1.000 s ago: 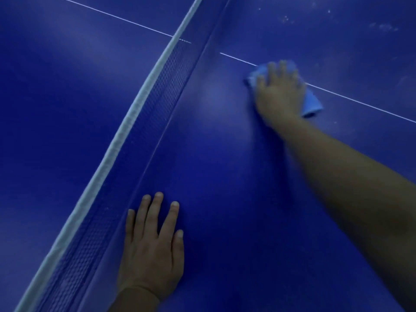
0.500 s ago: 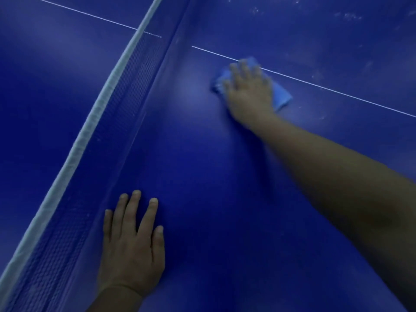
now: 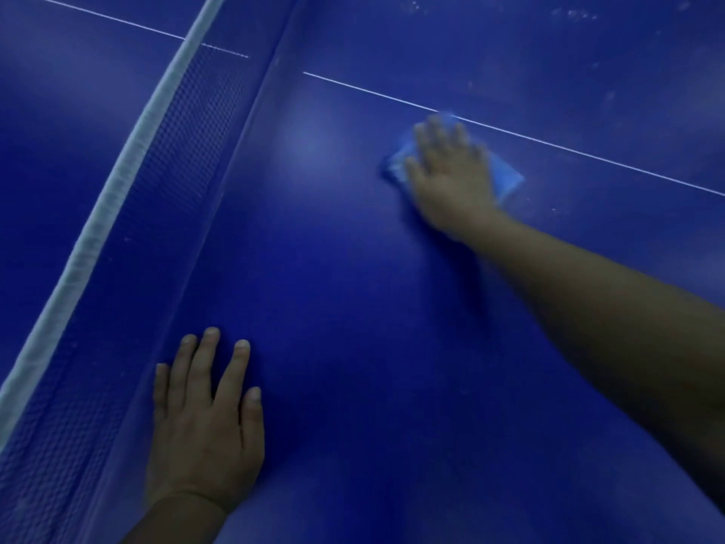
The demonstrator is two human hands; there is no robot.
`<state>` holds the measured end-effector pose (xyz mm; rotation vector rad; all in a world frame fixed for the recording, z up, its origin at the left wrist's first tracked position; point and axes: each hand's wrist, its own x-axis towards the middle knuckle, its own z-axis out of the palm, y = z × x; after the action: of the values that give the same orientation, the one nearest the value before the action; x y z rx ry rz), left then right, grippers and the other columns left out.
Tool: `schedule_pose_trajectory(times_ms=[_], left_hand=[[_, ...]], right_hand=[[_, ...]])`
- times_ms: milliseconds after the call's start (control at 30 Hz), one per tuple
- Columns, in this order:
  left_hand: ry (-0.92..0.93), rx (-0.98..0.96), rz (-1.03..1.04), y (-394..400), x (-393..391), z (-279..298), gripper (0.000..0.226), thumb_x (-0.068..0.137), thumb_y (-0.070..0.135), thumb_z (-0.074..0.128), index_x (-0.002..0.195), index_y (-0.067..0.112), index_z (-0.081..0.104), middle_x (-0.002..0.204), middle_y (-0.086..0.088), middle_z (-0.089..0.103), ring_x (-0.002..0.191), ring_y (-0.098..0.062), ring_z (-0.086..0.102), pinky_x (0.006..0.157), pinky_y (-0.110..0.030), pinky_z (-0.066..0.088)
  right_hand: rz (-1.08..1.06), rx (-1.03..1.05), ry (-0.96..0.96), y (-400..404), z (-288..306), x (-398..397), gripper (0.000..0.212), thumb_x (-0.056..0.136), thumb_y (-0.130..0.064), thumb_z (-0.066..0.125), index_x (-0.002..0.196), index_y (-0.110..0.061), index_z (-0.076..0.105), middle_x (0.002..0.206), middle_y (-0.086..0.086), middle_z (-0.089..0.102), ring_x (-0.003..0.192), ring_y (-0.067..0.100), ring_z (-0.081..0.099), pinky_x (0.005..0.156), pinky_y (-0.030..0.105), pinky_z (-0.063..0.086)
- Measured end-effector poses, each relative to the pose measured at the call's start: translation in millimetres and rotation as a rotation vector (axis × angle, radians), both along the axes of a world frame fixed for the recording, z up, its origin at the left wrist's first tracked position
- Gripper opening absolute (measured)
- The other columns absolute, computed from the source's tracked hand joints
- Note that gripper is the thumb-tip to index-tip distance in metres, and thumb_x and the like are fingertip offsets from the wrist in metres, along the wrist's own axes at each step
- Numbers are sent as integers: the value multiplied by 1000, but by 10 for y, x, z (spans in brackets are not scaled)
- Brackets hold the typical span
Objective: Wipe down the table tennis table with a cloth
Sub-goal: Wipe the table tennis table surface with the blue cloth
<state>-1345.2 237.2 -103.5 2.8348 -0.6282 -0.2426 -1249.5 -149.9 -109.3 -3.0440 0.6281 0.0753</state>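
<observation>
The dark blue table tennis table (image 3: 353, 308) fills the view. My right hand (image 3: 451, 174) presses flat, fingers straight, on a folded light blue cloth (image 3: 506, 178) just below the white centre line (image 3: 588, 155); the hand is motion-blurred and covers most of the cloth. My left hand (image 3: 204, 422) rests flat on the table surface near the net, fingers spread, holding nothing.
The net (image 3: 164, 182) with its white top band (image 3: 129, 151) runs diagonally from the top centre to the lower left. Pale dusty marks (image 3: 572, 13) speckle the far right part of the table beyond the centre line.
My right hand slid the cloth left toward the net, then back to the right and slightly nearer along the centre line. My left hand stayed planted.
</observation>
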Motion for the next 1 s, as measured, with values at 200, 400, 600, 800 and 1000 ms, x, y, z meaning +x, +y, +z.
schedule_pose_trajectory(times_ms=[200,400,600,800,1000], left_hand=[[-11,-13,-6,9,5,-23,60,93,38,33,141,6,50,154,-20,35,146,-36,23,122,-40,-3],[-13,12,-7,16,-15,-45,61,94,42,32,140,6,51,155,-19,34,147,-35,21,122,-38,-5],[2,-4,4,-6,-19,-14,64,95,45,29,141,6,51,156,-19,33,147,-34,18,122,-42,-3],[4,-13,12,-15,-38,-6,65,95,46,27,143,7,49,157,-17,31,149,-32,16,122,-47,1],[-24,-30,13,-4,-47,-28,64,96,45,27,143,6,48,157,-18,31,149,-33,16,122,-48,2]], right_hand=[[-718,130,-92,-623,140,-334,65,103,-50,18,159,-17,15,167,5,7,152,35,3,118,63,5],[75,97,25,210,25,-160,64,101,-56,21,158,-28,17,167,-4,10,153,26,8,120,53,8],[-659,120,-55,-1108,177,-619,64,101,-54,18,159,-25,14,167,0,6,152,32,5,120,58,5],[-32,33,-18,125,-71,-1207,65,99,-57,22,157,-28,23,165,-2,17,150,33,16,116,59,14],[-285,58,-24,-795,141,-690,61,101,-52,24,157,-27,22,166,-1,13,151,34,13,118,60,14]])
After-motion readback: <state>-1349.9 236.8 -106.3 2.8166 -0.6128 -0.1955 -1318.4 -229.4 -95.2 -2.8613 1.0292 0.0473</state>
